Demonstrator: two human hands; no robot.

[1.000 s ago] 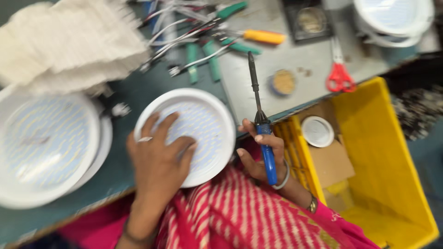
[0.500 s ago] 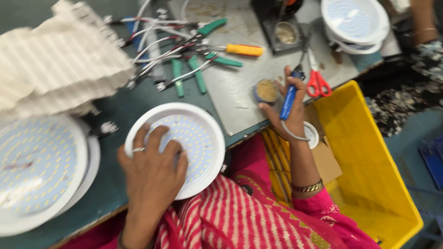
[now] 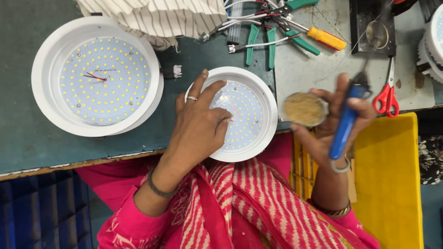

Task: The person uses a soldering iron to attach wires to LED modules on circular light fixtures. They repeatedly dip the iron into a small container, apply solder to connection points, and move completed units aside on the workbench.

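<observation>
Two round LED panel lights lie on the table, both hands at work over the nearer one.

Largest is the grey-green table [image 3: 27,138], then the yellow bin [image 3: 392,184] at its right edge. Two white LED lights lie whole in view: the big one [image 3: 97,76] at left, the smaller one [image 3: 258,120] at the table's near edge under the left hand [image 3: 198,124], fingers spread flat on it. A third light at top right is cut off. The right hand [image 3: 337,124] is closed around a blue-handled soldering iron [image 3: 344,127], tip blurred, beside a small tin [image 3: 304,109]. Striped cloth [image 3: 157,16], green pliers [image 3: 258,44], one yellow screwdriver [image 3: 325,38], one red scissors [image 3: 386,97] lie behind.
</observation>
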